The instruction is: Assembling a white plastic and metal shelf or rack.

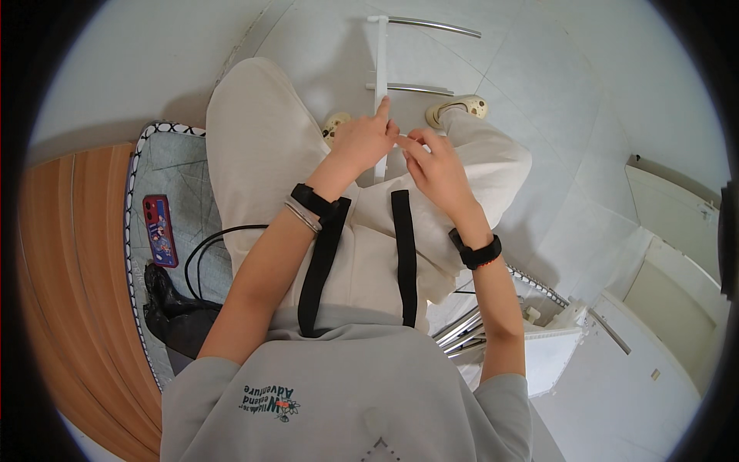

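Note:
A slim white bar (381, 58) runs away from me between my legs. Two curved metal rods, an upper one (435, 27) and a lower one (423, 89), stick out from it to the right. My left hand (363, 144) is closed around the bar, its index finger stretched along it; the other fingers are mostly hidden. Close beside it, fingertips meeting the left hand's, my right hand (437, 171) has its fingers bent together in a pinch. Anything small between them cannot be made out. The bar's near part (379, 171) shows below my hands.
To my left, a phone in a red-and-blue case (160, 231) and a black glossy item (165, 300) lie on a grey cushioned surface, with a black cable (202, 254). At my right stands a white container (550, 358) with several metal rods (462, 331). White panels (673, 285) lie farther right.

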### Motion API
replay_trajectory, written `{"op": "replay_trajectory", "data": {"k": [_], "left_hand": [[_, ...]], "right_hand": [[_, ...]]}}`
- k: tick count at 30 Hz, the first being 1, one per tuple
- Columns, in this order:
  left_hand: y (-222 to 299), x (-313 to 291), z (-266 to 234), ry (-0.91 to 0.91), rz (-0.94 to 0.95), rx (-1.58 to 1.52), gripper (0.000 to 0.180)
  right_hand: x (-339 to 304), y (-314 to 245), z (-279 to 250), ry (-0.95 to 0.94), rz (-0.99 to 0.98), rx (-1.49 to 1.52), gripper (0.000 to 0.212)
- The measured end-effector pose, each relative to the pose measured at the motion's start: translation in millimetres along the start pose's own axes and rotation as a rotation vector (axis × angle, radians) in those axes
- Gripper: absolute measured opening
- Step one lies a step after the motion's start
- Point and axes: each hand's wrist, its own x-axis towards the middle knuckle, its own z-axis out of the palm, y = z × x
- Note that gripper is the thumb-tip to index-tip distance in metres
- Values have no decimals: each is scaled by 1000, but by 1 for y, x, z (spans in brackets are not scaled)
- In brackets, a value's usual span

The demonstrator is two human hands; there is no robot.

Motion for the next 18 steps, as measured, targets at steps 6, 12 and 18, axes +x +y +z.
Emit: {"op": "replay_trajectory", "data": {"k": [6,12,18], "left_hand": [[0,0,-1,3,6,45,54],[-7,0,7,3,1,23,53],[-5,0,3,28,62,12,56]], "right_hand": [[6,10,-8,21,15,-30,26],[14,-1,-1,-59,-24,33,37],[14,-3,-3,-92,-18,23,40]]}}
